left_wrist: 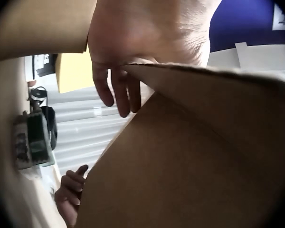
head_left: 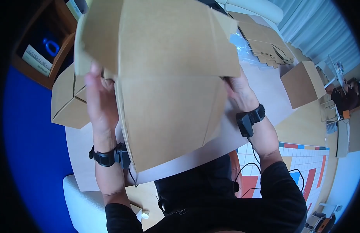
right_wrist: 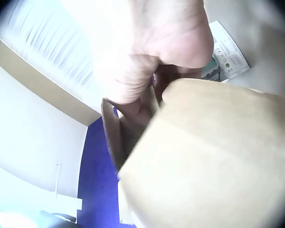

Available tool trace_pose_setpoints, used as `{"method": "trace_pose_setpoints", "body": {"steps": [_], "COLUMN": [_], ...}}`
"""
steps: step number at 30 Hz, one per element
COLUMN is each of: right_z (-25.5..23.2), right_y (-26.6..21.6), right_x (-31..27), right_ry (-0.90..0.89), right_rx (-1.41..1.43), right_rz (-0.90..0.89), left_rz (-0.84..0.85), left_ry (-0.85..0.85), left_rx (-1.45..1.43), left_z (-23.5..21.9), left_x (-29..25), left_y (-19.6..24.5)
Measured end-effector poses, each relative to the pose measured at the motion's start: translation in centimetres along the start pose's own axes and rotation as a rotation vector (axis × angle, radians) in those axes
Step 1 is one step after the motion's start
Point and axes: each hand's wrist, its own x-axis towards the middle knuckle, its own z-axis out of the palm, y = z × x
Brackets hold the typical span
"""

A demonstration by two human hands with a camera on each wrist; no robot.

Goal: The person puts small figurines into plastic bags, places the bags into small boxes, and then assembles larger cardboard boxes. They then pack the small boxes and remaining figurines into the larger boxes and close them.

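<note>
A tan cardboard box (head_left: 168,116) with loose flaps hangs tilted over the table between both hands, filling much of the head view. My left hand (head_left: 102,101) supports its left side. In the left wrist view, several loosely extended fingers (left_wrist: 121,92) reach past the cardboard edge, and the thumb is hidden. My right hand (head_left: 240,91) grips the right side at a corner between flap and panel. Its thumb and fingers bend in behind the cardboard in the right wrist view, where the fingertips are mostly hidden.
Another cardboard box (head_left: 67,105) stands at the left by a wooden shelf (head_left: 65,50). An upright box (head_left: 302,85) stands on the table (head_left: 265,85) at the right. Flattened cardboard (head_left: 261,35) and clear plastic (head_left: 242,44) lie at the far right. Cables hang from both wrist cameras.
</note>
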Motion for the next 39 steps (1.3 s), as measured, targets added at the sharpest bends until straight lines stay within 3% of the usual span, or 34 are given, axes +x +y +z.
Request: {"method": "trace_pose_setpoints", "body": {"steps": [1, 4, 5, 8, 11, 14, 17, 20, 23, 25, 27, 29, 32, 35, 36, 39], "right_z": [-0.1, -0.9, -1.4, -2.3, -0.4, 0.7, 1.5, -0.1, -1.1, -1.1, -0.8, -3.9, -2.7, -8.6, -9.8, -13.3], "right_y": [0.1, 0.4, 0.5, 0.9, -0.3, -0.8, -0.6, 0.0, -0.9, -2.5, -5.5, -9.9, -14.1, -17.1, -17.3, -15.7], "right_x": [0.3, 0.8, 0.9, 1.6, 0.5, -0.5, -1.2, 0.1, 0.3, 0.5, 0.5, 1.6, 3.2, 6.5, 5.8, 7.1], "right_ry": [-0.006, -0.077, -0.109, -0.224, -0.231, -0.321, -0.257, -0.356, -0.307, -0.121, 0.122, 0.313, 0.355, 0.226, 0.371, 0.374], "right_rx": [0.007, -0.052, -0.087, -0.026, 0.274, 0.31, 0.178, 0.087, 0.031, -0.029, -0.239, -0.422, -0.424, -0.914, -1.297, -1.538], "right_rz": [-0.006, -0.024, -0.03, -0.036, 0.071, 0.129, 0.168, 0.249, 0.137, -0.052, -0.213, -0.422, -1.032, -1.355, -1.181, -1.067], "left_rz": [0.034, -0.015, 0.029, 0.029, -0.001, 0.019, 0.127, 0.171, 0.221, 0.327, 0.293, 0.273, 0.229, 0.179, 0.162, 0.123], "left_ry": [-0.063, -0.083, -0.074, -0.011, 0.025, 0.042, 0.053, 0.058, 0.09, 0.129, 0.19, 0.229, 0.196, 0.07, 0.063, 0.037], "left_rx": [-0.069, 0.174, 0.098, 0.289, 0.293, 0.359, 0.42, 0.448, 0.447, 0.475, 0.434, 0.405, 0.36, 0.417, 0.443, 0.509], "left_z": [0.5, -0.5, -0.2, 0.9, 1.6, 1.5, 1.4, 1.2, 1.1, 0.2, -0.1, -0.4, -0.8, -0.9, -0.8, -0.3], "left_x": [0.6, 0.5, 0.7, 0.9, 1.0, 1.2, 1.4, 1.4, 1.6, 2.0, 2.1, 2.1, 2.4, 2.2, 2.1, 1.6], "left_y": [0.3, -0.1, -0.5, 0.6, 0.9, 1.1, 0.8, 0.5, 0.8, 0.4, 1.0, 1.2, 0.6, 0.3, 0.3, 0.5]}}
